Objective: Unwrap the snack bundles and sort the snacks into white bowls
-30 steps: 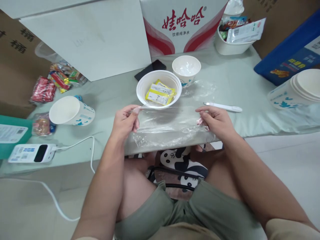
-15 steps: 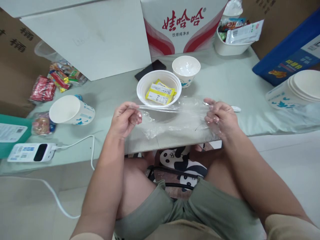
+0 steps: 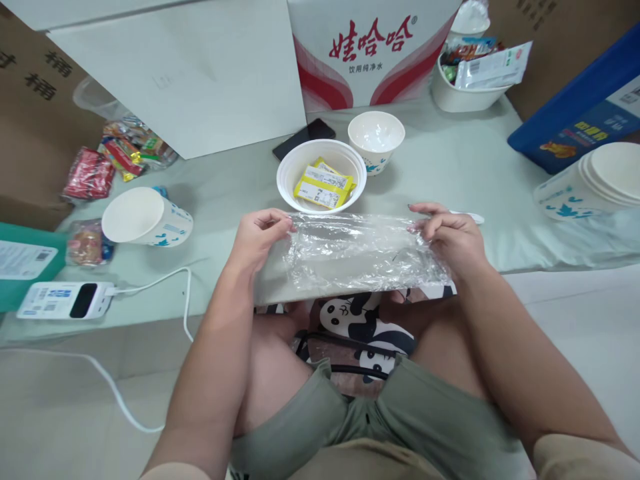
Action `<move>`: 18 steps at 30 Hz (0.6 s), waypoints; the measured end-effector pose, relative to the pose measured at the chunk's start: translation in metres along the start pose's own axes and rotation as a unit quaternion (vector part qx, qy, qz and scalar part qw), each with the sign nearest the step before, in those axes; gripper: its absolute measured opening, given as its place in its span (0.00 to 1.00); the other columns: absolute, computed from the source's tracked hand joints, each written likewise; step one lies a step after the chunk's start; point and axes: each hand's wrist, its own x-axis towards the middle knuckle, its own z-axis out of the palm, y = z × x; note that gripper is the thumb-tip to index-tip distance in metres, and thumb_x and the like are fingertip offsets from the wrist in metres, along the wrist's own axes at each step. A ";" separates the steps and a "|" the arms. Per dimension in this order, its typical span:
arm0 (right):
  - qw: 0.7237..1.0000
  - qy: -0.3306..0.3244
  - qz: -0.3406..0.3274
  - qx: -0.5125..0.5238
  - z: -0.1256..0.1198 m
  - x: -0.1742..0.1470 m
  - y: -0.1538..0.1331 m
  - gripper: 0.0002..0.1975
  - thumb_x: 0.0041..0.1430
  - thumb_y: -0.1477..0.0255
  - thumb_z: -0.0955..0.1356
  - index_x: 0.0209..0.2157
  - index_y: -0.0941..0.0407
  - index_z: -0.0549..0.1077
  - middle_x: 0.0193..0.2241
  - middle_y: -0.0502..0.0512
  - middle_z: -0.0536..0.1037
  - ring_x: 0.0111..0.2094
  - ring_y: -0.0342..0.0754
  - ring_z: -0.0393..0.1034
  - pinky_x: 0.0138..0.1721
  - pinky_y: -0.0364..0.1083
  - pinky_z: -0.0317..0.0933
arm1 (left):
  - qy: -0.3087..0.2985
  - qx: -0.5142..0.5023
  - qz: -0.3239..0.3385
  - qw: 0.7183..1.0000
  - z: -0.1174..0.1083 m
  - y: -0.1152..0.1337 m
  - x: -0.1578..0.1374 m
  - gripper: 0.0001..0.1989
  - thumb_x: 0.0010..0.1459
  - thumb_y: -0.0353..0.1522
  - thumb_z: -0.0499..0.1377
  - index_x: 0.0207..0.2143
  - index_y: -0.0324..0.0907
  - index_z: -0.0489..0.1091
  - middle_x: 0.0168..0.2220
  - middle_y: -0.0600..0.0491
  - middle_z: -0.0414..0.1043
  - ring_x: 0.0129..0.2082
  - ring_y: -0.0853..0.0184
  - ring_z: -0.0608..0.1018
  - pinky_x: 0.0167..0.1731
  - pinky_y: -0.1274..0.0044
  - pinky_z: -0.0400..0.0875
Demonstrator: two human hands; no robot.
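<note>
A sheet of clear plastic film, perhaps a thin bag, is stretched out in front of me above the table's near edge. At its upper left corner my left hand pinches it between thumb and fingers. My right hand grips the upper right corner, with the index finger stretched along the top. Just beyond the film stands a white bowl with yellow-and-white packets inside. A smaller paper cup is behind it to the right.
On the left are a tilted paper cup, a white power bank with a cable, and wrapped snacks. Stacked paper cups lie at right. Behind stand a black phone, a carton and a snack tub.
The film, narrow and bunched along its top before, is now spread wider and flatter, its lower part hanging toward me. Both hands have shifted slightly to the right.
</note>
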 end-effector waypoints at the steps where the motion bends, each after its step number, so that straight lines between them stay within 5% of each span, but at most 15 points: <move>1: 0.999 -0.020 -0.005 -0.025 -0.003 -0.001 0.001 0.06 0.42 0.74 0.68 0.15 0.52 0.71 0.48 0.51 0.80 0.37 0.51 0.76 0.52 0.61 0.69 | -0.004 0.004 -0.003 1.000 0.000 0.000 -0.001 0.09 0.41 0.29 0.72 0.24 0.39 0.75 0.29 0.53 0.75 0.26 0.72 0.77 0.25 0.82 0.71; 4: 0.989 -0.038 -0.038 -0.135 -0.008 -0.001 0.003 0.09 0.48 0.71 0.67 0.17 0.50 0.74 0.49 0.52 0.80 0.51 0.59 0.75 0.60 0.64 0.63 | -0.034 -0.004 -0.016 0.999 0.001 0.001 -0.004 0.17 0.38 0.26 0.74 0.31 0.41 0.72 0.30 0.56 0.73 0.27 0.71 0.77 0.23 0.82 0.71; 7: 0.968 0.028 -0.099 -0.231 -0.005 0.001 0.005 0.05 0.55 0.67 0.69 0.29 0.50 0.77 0.52 0.54 0.79 0.58 0.61 0.70 0.63 0.65 0.60 | -0.055 -0.003 -0.008 0.998 0.002 0.001 -0.004 0.23 0.36 0.25 0.74 0.35 0.43 0.69 0.40 0.54 0.74 0.29 0.70 0.79 0.21 0.83 0.70; 11: 0.939 -0.072 -0.130 -0.311 0.008 0.006 0.008 0.25 0.50 0.61 0.74 0.51 0.50 0.74 0.53 0.59 0.79 0.56 0.62 0.71 0.59 0.64 0.61 | -0.065 -0.018 0.008 0.998 0.003 0.001 -0.002 0.34 0.36 0.24 0.74 0.45 0.49 0.66 0.46 0.54 0.74 0.30 0.70 0.81 0.26 0.81 0.73; 15: 0.887 -0.158 -0.152 -0.406 0.016 0.012 0.010 0.06 0.51 0.68 0.71 0.33 0.53 0.74 0.34 0.57 0.80 0.41 0.59 0.74 0.50 0.60 0.63 | -0.059 -0.024 -0.025 0.998 -0.002 0.000 -0.002 0.36 0.35 0.25 0.75 0.46 0.47 0.64 0.40 0.55 0.76 0.31 0.68 0.82 0.33 0.78 0.76; 18: 0.892 -0.143 -0.181 -0.389 0.016 0.012 0.008 0.02 0.54 0.71 0.67 0.28 0.52 0.70 0.32 0.56 0.78 0.37 0.54 0.72 0.43 0.55 0.64 | -0.100 0.019 -0.088 0.991 -0.006 0.000 -0.006 0.30 0.36 0.28 0.76 0.43 0.44 0.69 0.40 0.52 0.78 0.35 0.66 0.83 0.35 0.77 0.77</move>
